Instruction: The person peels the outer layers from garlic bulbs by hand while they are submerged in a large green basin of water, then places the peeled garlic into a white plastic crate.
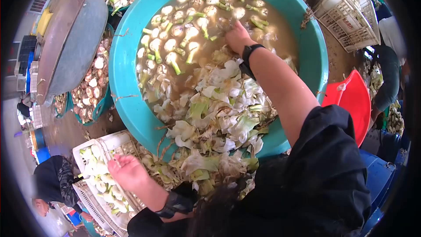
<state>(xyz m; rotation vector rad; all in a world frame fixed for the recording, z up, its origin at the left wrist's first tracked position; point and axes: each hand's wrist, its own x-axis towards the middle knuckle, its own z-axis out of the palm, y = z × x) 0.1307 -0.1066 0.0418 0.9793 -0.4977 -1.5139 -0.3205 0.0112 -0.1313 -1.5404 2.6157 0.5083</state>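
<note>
A large teal tub [128,83] holds brown water with several pale bulbs [175,30] with short green stems floating in it. Loose peeled skins [223,101] are heaped at the tub's near side and spill over its rim. My right hand [238,37] reaches into the water among the bulbs; its fingertips are partly hidden by the water and scraps. At the lower left, my left hand [127,171] is over a white crate [81,151] of bulbs, fingers bent and slightly blurred; whether it holds anything is unclear.
Left stand a large metal pan [74,48] and a teal basket [105,101] of brownish bulbs. White crates [346,22] are at the upper right, a red basin [351,105] and blue barrels [377,171] on the right. One person [55,180] bends at the lower left, another [388,70] is far right.
</note>
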